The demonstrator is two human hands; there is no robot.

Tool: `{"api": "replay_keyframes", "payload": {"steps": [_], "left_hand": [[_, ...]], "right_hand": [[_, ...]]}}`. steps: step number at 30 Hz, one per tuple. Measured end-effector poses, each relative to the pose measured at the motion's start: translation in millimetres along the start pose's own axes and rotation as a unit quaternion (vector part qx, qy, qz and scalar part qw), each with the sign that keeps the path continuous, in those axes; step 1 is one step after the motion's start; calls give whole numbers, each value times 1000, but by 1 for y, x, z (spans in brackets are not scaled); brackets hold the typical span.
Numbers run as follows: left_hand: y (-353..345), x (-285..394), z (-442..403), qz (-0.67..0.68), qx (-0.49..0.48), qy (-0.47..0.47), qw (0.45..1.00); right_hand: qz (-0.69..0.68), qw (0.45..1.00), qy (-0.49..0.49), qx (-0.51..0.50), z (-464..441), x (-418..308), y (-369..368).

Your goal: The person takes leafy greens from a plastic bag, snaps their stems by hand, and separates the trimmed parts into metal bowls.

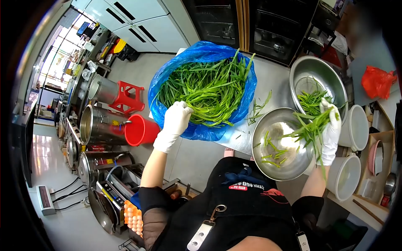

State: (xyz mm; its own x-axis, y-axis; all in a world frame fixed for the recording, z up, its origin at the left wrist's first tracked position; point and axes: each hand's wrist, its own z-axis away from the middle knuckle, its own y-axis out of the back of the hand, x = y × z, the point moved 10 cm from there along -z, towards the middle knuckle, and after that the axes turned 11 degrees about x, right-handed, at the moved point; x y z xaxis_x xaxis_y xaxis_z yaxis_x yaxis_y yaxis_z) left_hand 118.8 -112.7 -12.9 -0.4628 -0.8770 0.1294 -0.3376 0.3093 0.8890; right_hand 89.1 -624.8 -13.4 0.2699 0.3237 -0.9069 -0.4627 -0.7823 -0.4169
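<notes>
A blue plastic bag (pixel 154 100) lies spread wide on the table, heaped with long-stemmed leafy greens (pixel 209 90) that look like water spinach. At the bag's near-left side my left hand (pixel 177 119), in a white glove, has its fingers closed on stems at the heap's edge. My right hand (pixel 331 133), gloved too, grips a bunch of the greens (pixel 307 127) above the right side of a steel bowl (pixel 261 165). Short cut stem pieces lie in that bowl. Behind it, a larger steel basin (pixel 299 69) holds leafy pieces.
Loose sprigs (pixel 259 108) lie on the table (pixel 240 142) between bag and bowls. White buckets (pixel 345 178) stand at right, near a red plastic bag (pixel 377 81). To the left are a red bucket (pixel 141 130), a red stool (pixel 129 95), large steel pots (pixel 97 125) and an egg tray (pixel 133 217).
</notes>
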Motion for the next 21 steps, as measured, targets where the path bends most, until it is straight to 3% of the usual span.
{"api": "replay_keyframes", "payload": {"steps": [2, 10, 14, 18, 20, 21], "left_hand": [[-10, 4, 4, 4, -9, -40, 999], [-16, 26, -9, -46, -61, -147, 986], [51, 16, -38, 34, 89, -98, 991], [103, -17, -49, 94, 249, 64, 962], [67, -38, -35, 71, 223, 114, 966], [21, -34, -27, -18, 86, 32, 996]], "right_hand": [[-62, 996, -51, -38, 4, 23, -20], [-71, 985, -142, -67, 21, 59, -67], [-74, 980, -171, -69, 21, 61, -60], [-53, 985, -162, -23, 20, 57, -52], [-52, 983, -174, -33, 20, 65, -51], [-26, 983, -178, -37, 20, 68, -51]]}}
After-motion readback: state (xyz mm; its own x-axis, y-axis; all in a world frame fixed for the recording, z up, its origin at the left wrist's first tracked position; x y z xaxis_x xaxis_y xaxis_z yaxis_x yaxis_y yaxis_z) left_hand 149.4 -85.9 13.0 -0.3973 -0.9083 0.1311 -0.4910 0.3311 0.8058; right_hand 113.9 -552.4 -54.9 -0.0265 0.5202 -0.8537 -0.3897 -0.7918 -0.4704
